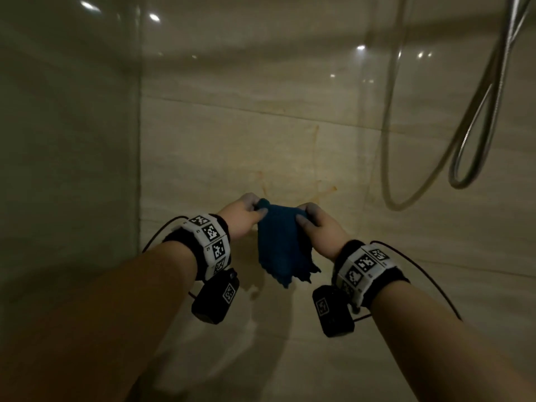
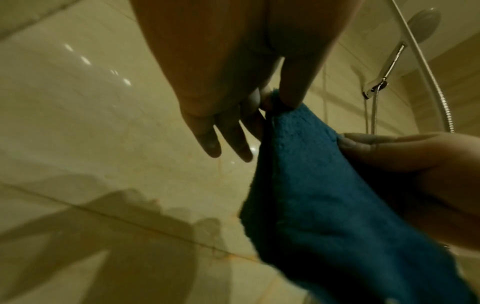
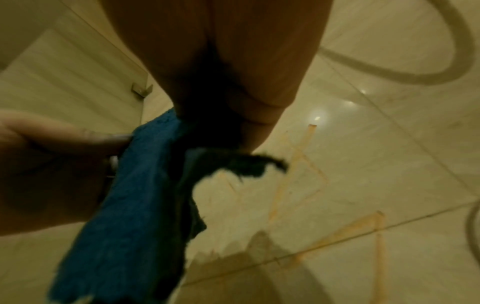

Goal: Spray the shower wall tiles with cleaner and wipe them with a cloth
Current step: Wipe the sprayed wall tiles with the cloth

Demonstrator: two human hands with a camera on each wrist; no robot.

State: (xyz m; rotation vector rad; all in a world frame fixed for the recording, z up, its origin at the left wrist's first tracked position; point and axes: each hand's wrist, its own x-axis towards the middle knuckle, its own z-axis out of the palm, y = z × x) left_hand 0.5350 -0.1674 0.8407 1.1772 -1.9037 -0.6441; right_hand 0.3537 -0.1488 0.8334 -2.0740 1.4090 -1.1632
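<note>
A dark blue cloth (image 1: 282,245) hangs between both hands in front of the beige tiled shower wall (image 1: 261,146). My left hand (image 1: 246,211) pinches its upper left corner between thumb and finger. My right hand (image 1: 311,220) grips the upper right edge. The cloth (image 2: 319,197) drapes down from the left thumb and fingers (image 2: 275,100), while the other left fingers point loosely at the wall. In the right wrist view the cloth (image 3: 135,195) hangs folded under the right hand (image 3: 228,127). Orange streaks (image 3: 298,164) mark the tiles behind. No spray bottle is in view.
A metal shower hose (image 1: 475,126) loops down the wall at the right, with a shower head (image 2: 423,24) and its holder above. A glass panel (image 1: 66,140) stands at the left, meeting the wall in a corner. Grout lines cross the tiles.
</note>
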